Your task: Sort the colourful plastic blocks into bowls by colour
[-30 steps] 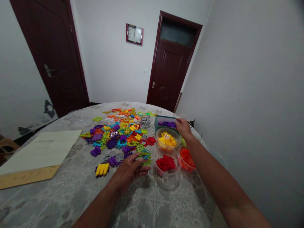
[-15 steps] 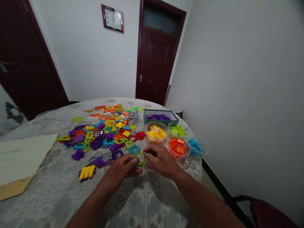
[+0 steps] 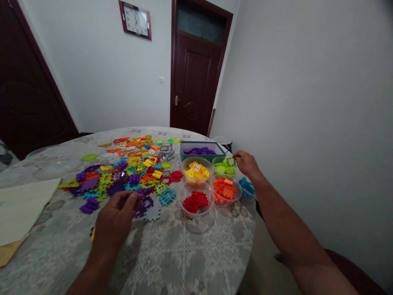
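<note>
My right hand [image 3: 248,164] reaches out over the round clear bowl of green pieces [image 3: 225,168], its fingertips pinching a green toothed building piece [image 3: 229,161] just above the ones inside. Low over the near edge of the colourful heap is my left hand [image 3: 118,213], thumb and fingers drawn together. Purple toothed pieces [image 3: 147,203] lie right by its fingertips, and whether it grips one is hidden. A flat grey toothed piece [image 3: 152,213] rests beside them on the tablecloth.
Clear bowls hold red pieces [image 3: 195,202], orange pieces [image 3: 225,189], yellow pieces [image 3: 196,170] and blue pieces [image 3: 246,186]. Behind them stands a green box [image 3: 202,156] with purple pieces. A pale board [image 3: 27,209] lies at left. The table edge curves close by on the right.
My hands have parted: the right carried the green piece forward and right to the green bowl, the left moved left to the heap. The red bowl has come into sight.
</note>
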Tool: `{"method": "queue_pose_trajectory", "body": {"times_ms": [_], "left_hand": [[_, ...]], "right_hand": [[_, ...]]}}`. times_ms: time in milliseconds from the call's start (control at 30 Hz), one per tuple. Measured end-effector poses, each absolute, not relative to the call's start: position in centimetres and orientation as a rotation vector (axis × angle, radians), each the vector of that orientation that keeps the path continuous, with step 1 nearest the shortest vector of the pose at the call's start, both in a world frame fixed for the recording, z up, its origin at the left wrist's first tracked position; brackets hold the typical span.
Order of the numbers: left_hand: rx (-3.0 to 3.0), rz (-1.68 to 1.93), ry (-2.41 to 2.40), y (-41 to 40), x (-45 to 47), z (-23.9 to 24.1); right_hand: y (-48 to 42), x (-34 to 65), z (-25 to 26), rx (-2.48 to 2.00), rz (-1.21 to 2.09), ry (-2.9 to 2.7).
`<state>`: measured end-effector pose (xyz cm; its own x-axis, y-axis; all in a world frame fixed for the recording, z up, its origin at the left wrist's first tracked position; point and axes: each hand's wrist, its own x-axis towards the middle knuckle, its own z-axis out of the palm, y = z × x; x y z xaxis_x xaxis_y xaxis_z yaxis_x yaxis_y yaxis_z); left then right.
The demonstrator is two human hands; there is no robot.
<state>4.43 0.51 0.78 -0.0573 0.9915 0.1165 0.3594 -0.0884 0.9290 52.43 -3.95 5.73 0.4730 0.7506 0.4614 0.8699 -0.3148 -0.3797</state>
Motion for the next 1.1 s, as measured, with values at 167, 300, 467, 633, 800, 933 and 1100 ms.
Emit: {"method": "queue_pose_trajectory", "body": {"times_ms": [167, 300, 467, 633, 800, 933, 1100], "left_hand": [[1.595, 1.187, 1.753, 1.2, 3.3, 1.4], [1.541, 1.185, 1.810, 1.7, 3.0, 1.2], [1.565, 1.171, 1.810, 1.8, 2.7, 1.0], [1.570, 1.172, 1.803, 2.0, 2.7, 0.8], [1.647, 1.144, 1.808, 2.1, 2.6, 0.6], [1.661, 1.142, 1.809, 2.3, 2.5, 0.2], [1.655, 1.162, 1.786, 2.5, 2.3, -0.4]], "right_hand": [[-2.9, 54.8, 4.7, -2.224, -0.231, -1.378], [-2.7, 55.0, 3.3, -2.272, -0.224, -1.323], [-3.9, 55.8, 3.5, -2.324, -0.264, -1.265], [-5.7, 56.9, 4.5, -2.393, -0.227, -1.412], [-6.3, 56.7, 4.1, -2.489, -0.150, -1.530], [-5.9, 56.5, 3.7, -2.563, -0.138, -1.574], [-5.8, 56.2, 3.4, -2.612, -0.142, -1.607]]}}
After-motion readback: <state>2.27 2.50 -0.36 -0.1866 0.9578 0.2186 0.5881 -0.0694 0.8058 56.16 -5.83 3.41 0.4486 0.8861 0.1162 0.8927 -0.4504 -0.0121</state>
